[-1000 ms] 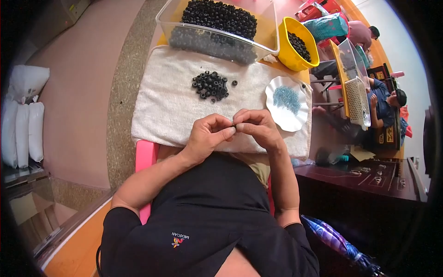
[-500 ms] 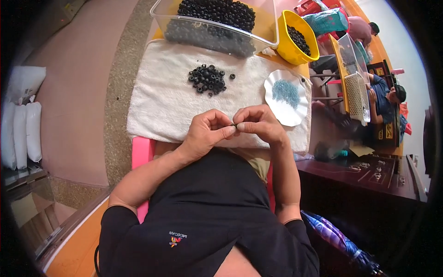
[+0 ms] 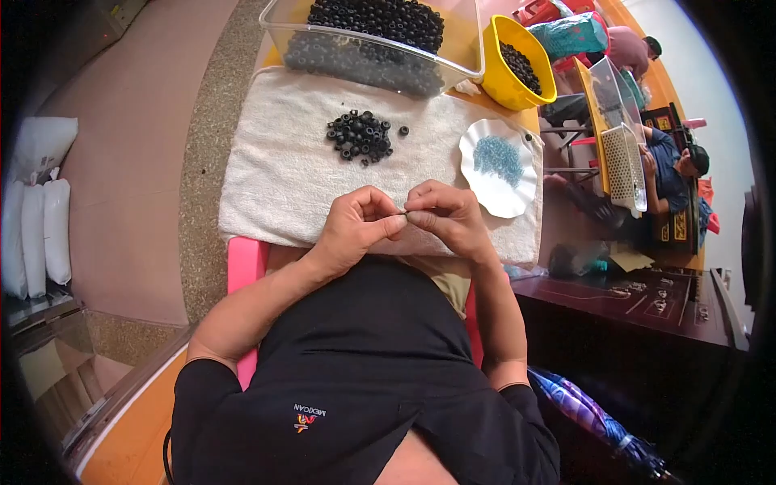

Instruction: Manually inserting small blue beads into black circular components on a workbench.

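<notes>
My left hand (image 3: 356,226) and my right hand (image 3: 445,217) meet fingertip to fingertip over the near edge of a white towel (image 3: 283,170). Both pinch something very small between thumb and fingers; it is too small to identify. A heap of black ring-shaped beads (image 3: 361,135) lies on the towel beyond my hands. To the right of my right hand sits a white scalloped dish (image 3: 517,190) with tiny blue beads (image 3: 495,158) in it.
A clear plastic tub (image 3: 453,48) of black beads stands at the far edge, with a yellow bowl (image 3: 495,81) of black beads beside it. Other people sit at tables on the right. White sacks (image 3: 36,218) lie on the floor at left.
My hands stay together at the towel's near edge with only small finger movements. The view has shifted slightly.
</notes>
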`<state>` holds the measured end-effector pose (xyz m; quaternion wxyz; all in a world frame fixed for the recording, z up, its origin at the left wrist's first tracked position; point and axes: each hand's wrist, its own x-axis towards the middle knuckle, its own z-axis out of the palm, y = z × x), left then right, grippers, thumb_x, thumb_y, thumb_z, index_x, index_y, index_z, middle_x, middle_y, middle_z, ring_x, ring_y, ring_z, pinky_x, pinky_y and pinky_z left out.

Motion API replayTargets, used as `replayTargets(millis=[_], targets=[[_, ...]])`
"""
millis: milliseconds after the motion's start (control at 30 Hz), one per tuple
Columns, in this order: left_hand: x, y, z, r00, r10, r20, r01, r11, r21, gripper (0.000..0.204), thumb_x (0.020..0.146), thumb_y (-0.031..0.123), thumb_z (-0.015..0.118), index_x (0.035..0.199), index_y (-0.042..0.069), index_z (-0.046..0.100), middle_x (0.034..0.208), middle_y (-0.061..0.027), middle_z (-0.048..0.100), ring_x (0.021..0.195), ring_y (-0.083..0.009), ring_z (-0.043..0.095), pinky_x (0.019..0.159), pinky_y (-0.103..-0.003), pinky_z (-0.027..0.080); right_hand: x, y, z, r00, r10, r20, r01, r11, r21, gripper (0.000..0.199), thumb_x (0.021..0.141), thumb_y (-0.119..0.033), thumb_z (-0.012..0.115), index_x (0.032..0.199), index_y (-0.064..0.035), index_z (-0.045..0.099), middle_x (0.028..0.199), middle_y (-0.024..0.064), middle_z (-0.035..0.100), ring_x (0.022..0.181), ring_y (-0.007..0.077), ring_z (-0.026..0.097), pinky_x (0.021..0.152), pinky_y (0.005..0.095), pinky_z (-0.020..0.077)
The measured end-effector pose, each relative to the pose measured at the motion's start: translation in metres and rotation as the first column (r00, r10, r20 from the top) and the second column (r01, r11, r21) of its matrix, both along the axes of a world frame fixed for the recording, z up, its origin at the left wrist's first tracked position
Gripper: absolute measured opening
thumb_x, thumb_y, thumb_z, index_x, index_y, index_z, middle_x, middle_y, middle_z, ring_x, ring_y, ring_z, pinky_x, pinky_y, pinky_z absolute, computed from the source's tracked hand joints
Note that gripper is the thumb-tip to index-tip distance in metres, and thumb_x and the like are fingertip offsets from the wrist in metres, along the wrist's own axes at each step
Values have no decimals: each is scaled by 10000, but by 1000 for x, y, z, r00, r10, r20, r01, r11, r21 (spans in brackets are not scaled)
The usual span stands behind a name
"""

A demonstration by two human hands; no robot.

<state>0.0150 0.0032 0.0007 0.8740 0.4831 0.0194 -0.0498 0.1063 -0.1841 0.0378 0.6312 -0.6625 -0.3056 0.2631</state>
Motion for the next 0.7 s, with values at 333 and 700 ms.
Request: replayTargets(millis=[333, 700], targets=[[-3, 1, 7, 996, 36, -79, -42, 997, -71, 141, 877, 22, 702, 958, 8, 587, 866, -65, 662, 769, -126, 658, 726, -255, 554, -32, 11, 2, 667, -205, 717, 258, 966, 36, 344, 717, 76, 742, 1046, 10, 663, 878, 153, 705, 779, 260, 692, 673, 317, 541], [-3, 0, 8, 994, 48, -94, -58, 992, -114, 167, 851, -2, 729, 937, 32, 591, 862, -27, 650, 786, -73, 611, 722, -216, 514, -32, 20, -7, 423, -250, 871, 257, 955, 149, 514, 652, 45, 798, 1132, 3, 618, 915, 151, 688, 758, 284, 679, 633, 346, 553]])
